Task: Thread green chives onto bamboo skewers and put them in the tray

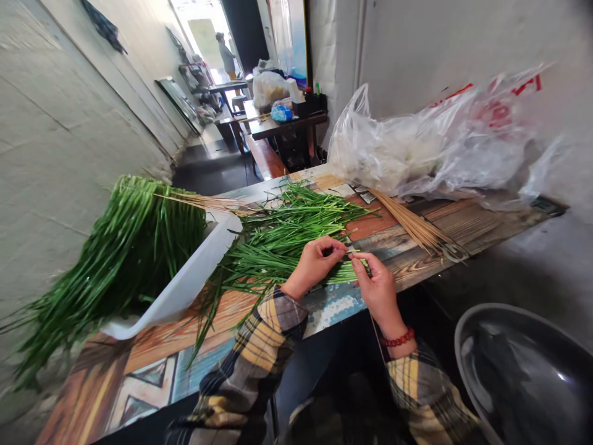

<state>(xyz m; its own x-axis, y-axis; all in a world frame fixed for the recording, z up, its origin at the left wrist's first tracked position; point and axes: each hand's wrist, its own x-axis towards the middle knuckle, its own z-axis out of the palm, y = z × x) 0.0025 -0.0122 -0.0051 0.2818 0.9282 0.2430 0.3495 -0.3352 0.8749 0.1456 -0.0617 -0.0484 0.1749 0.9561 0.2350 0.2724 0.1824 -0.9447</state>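
Observation:
My left hand (pixel 322 259) is closed in a pinch at the pale ends of some green chives (pixel 296 225), which lie in a loose pile on the table. Just to its right, my right hand (pixel 376 287) has its fingers pressed together by the same stem ends. A thin wooden skewer (pixel 377 337) runs down out of my right hand toward my lap. The skewer's tip and the exact grip are hidden by my fingers. On the table to the right lies a bundle of bare skewers (pixel 410 222).
A white tub (pixel 185 290) on the left holds a tall heap of skewered chives (pixel 134 241). Clear plastic bags (pixel 430 145) stand along the wall at the table's back right. A dark basin (pixel 523 377) sits low at right. Further off are another table (pixel 273 127) and a person (pixel 226 57).

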